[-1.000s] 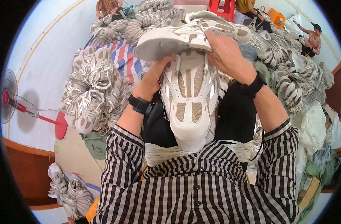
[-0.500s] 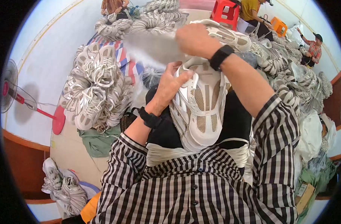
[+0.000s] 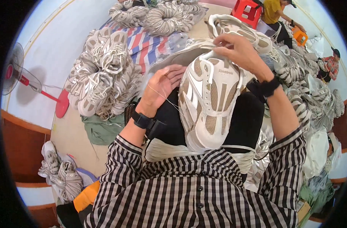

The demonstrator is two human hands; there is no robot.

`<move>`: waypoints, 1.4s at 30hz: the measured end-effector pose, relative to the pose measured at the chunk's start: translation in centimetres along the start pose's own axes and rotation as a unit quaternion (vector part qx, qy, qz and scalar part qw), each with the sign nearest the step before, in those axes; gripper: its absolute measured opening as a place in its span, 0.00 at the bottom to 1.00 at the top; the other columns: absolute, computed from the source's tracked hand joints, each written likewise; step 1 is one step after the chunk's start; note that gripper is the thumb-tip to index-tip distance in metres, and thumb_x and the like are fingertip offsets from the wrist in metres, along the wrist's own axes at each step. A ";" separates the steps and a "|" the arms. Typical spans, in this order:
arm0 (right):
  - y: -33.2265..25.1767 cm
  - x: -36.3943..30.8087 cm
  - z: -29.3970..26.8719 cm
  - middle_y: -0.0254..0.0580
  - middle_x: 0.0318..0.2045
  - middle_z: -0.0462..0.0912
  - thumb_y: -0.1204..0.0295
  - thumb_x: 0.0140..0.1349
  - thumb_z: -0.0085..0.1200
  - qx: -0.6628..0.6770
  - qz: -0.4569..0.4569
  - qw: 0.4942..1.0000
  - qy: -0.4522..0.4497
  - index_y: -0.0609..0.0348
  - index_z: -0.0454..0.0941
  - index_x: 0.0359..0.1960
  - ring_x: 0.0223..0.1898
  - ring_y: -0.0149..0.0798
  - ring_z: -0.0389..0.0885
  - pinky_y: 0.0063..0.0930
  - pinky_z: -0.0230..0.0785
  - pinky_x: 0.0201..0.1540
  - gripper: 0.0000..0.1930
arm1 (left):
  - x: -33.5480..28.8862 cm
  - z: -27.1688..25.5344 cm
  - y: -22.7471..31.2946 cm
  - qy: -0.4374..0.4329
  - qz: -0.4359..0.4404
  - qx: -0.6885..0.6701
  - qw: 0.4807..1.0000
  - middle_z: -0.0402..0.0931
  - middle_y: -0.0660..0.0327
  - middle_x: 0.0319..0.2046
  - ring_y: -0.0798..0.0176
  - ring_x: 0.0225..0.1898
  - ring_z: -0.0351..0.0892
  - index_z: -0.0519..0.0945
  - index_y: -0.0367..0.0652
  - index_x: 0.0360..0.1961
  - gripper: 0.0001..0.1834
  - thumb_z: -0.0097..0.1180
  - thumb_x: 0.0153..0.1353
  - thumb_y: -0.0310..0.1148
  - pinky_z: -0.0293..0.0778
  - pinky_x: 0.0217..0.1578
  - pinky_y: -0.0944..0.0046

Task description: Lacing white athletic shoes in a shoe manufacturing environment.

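Note:
On my lap rests a stack of white and beige shoe uppers (image 3: 213, 97), toes toward me, with mesh panels and loose white laces. My left hand (image 3: 161, 85) is open beside the stack's left edge, fingers stretched and palm turned up. A thin pale thread (image 3: 164, 97) crosses that palm and runs to the uppers. At the far end of the stack, my right hand (image 3: 240, 53) has its fingers curled on the edge of a shoe upper (image 3: 181, 57), whose grey lining shows. The exact pinch is partly hidden.
Bundled uppers (image 3: 105, 76) are piled at left, with more heaps (image 3: 295, 76) at right. A striped sheet (image 3: 143, 43) lies ahead. A red-based fan (image 3: 61, 102) stands at far left. Near a red stool (image 3: 247, 13), a person in yellow (image 3: 274, 13) works; another (image 3: 329, 64) sits farther right.
The blurred pale piece in my right hand has come down behind the stack. My left hand has let go of the upper's edge and opened to the left. A different upper shows on top.

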State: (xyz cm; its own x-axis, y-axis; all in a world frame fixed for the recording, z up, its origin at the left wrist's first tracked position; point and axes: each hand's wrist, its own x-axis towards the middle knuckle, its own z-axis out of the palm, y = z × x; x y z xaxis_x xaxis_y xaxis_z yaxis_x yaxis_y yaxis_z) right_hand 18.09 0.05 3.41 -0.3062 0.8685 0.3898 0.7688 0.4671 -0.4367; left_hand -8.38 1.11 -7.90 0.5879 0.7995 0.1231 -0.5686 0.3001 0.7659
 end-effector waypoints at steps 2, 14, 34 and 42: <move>-0.1 -1.4 0.4 0.50 0.34 0.81 0.67 0.55 0.55 0.001 -0.028 0.998 0.059 0.63 0.78 0.39 0.37 0.46 0.79 0.33 0.70 0.43 0.14 | -1.3 -1.1 0.1 -0.016 -0.014 -0.034 0.999 0.72 0.48 0.53 0.55 0.55 0.72 0.72 0.31 0.50 0.22 0.48 0.64 0.39 0.66 0.58 0.55; 0.8 -13.1 0.5 0.46 0.36 0.82 0.75 0.60 0.50 0.090 0.174 0.978 0.076 0.66 0.74 0.43 0.37 0.39 0.80 0.28 0.71 0.42 0.11 | -11.3 -7.7 5.3 0.229 -0.086 0.317 0.916 0.81 0.55 0.35 0.64 0.32 0.81 0.76 0.34 0.43 0.11 0.48 0.62 0.28 0.78 0.33 0.67; -2.4 -16.6 4.0 0.57 0.43 0.72 0.76 0.53 0.55 0.108 0.108 0.988 -0.013 0.63 0.57 0.62 0.38 0.54 0.75 0.40 0.69 0.43 0.33 | 9.8 8.3 3.4 -0.043 0.030 0.596 0.801 0.79 0.56 0.42 0.67 0.41 0.76 0.78 0.35 0.47 0.19 0.53 0.57 0.35 0.70 0.45 0.68; 3.7 -23.3 0.1 0.39 0.34 0.82 0.73 0.60 0.52 0.188 0.162 0.953 0.173 0.62 0.70 0.52 0.32 0.29 0.78 0.22 0.71 0.38 0.18 | 9.0 4.2 2.9 -0.035 -0.031 0.467 0.883 0.76 0.58 0.49 0.67 0.47 0.75 0.74 0.35 0.54 0.20 0.49 0.63 0.33 0.69 0.49 0.70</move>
State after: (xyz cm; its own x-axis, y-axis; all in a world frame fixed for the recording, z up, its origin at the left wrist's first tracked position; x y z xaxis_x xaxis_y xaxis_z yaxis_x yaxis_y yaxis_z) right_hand 28.05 -18.42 -7.36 0.1667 0.9004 0.4018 0.5169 0.2672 -0.8133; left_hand -2.34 7.03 -1.89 0.6536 0.7529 0.0773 0.1682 -0.2441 0.9551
